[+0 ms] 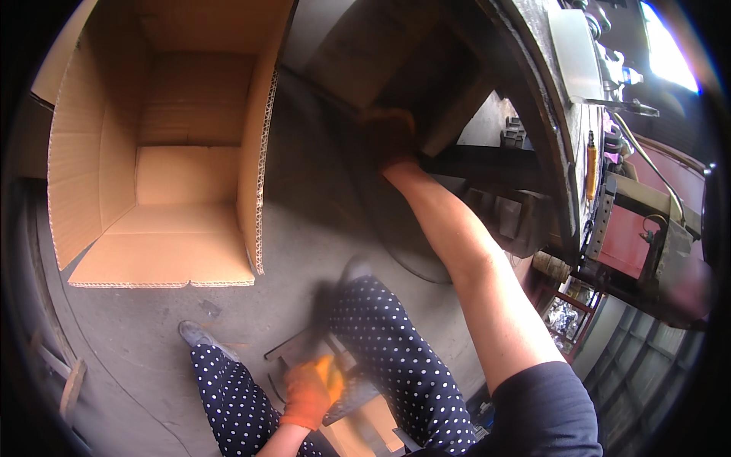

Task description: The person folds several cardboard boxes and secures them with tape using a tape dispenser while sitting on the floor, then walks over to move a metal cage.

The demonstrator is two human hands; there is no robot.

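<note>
My right arm stretches forward under the workbench (560, 129). At its end my right hand (390, 137), in an orange glove, is deep in shadow near a dark box-like opening (415, 68); its fingers and anything in them are hidden. My left hand (307, 394), also in an orange glove, is low between my knees and smeared by motion. A bright yellow-orange patch (329, 375) shows at its fingers; I cannot tell whether it is glove or a held thing. Just beyond that hand is a flat grey piece (293, 347), partly covered.
A large open cardboard box (164, 247) lies on its side at the left, mouth toward me. A dark cable or hose (403, 263) curves over the concrete floor. An orange-handled tool (592, 167) lies on the bench at right. Cardboard (365, 426) shows below my left hand.
</note>
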